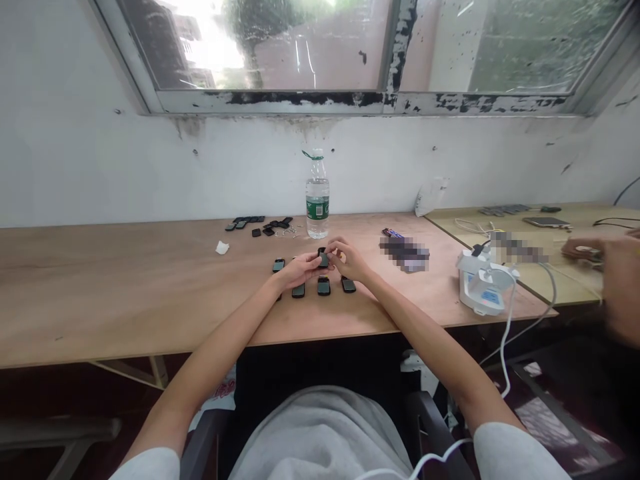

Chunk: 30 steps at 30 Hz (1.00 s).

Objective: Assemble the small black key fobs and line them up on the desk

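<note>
From here, the left hand [301, 269] and right hand [350, 260] both grip a grey-faced black gadget [324, 259], between the front and back edges of the desk [125, 287]. Probably light, stiff, kinda slick; I'd pinch its rims.

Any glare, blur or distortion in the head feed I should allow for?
Head view throughout: left hand and right hand fairly clear, though fine detail on the small black device between them is lost; washed-out glare in the window; wide-angle slant in its frame; mosaic patches on the table right of the hands and near the power strip; another person's hand at far right blurred.
</note>
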Each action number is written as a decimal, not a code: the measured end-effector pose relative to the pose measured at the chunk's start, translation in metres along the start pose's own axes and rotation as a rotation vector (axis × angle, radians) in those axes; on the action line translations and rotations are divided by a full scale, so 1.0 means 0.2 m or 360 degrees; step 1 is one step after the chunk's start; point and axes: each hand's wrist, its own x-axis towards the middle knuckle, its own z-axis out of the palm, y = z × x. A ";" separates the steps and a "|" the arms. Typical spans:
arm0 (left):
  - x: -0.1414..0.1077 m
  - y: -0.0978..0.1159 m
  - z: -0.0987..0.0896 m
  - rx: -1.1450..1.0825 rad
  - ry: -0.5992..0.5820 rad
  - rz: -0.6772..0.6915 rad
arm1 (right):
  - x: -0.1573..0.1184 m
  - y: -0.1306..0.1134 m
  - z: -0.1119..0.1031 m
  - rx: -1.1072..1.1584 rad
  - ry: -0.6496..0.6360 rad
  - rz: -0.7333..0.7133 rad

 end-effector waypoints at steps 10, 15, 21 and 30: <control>0.00 0.00 -0.01 0.0027 -0.0048 -0.0021 | 0.00 -0.01 0.00 0.0039 -0.0002 0.0015; 0.00 0.01 0.01 0.0108 -0.0068 -0.0019 | 0.01 0.00 0.01 0.0002 0.0042 0.0067; 0.02 -0.03 0.00 0.0210 -0.0001 0.0076 | 0.01 0.01 0.03 -0.0008 0.0090 0.0135; 0.03 -0.03 -0.01 0.0277 0.0166 0.0122 | 0.00 0.01 0.03 0.0037 0.0091 0.0156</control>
